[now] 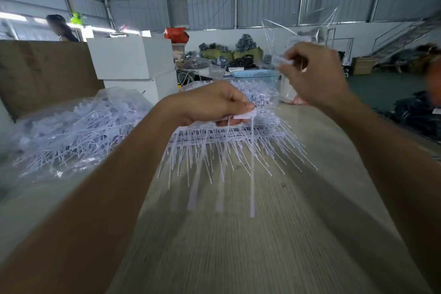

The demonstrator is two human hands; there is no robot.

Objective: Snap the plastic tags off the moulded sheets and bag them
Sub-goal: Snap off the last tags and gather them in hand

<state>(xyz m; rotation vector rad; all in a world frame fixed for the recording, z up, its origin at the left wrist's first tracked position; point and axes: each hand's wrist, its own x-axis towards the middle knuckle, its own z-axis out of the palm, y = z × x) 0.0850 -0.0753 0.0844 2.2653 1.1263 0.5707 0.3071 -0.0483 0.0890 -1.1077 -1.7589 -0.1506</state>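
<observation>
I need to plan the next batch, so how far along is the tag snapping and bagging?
Done: a big clear bag at left already holds a heap of tags. In hand: the left hand grips a bunch of loose tags; the right hand pinches a small clear bag. Left: moulded sheets still stacked on the table.

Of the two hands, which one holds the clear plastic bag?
The right hand, raised higher, pinches the clear bag. The left hand holds white tags instead.

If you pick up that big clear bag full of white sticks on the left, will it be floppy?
Probably floppy: the clear bag sags and wrinkles over its load. Likely light for its size, since the white tags inside are thin strands. It may feel slippery, as the film looks glossy.
</observation>
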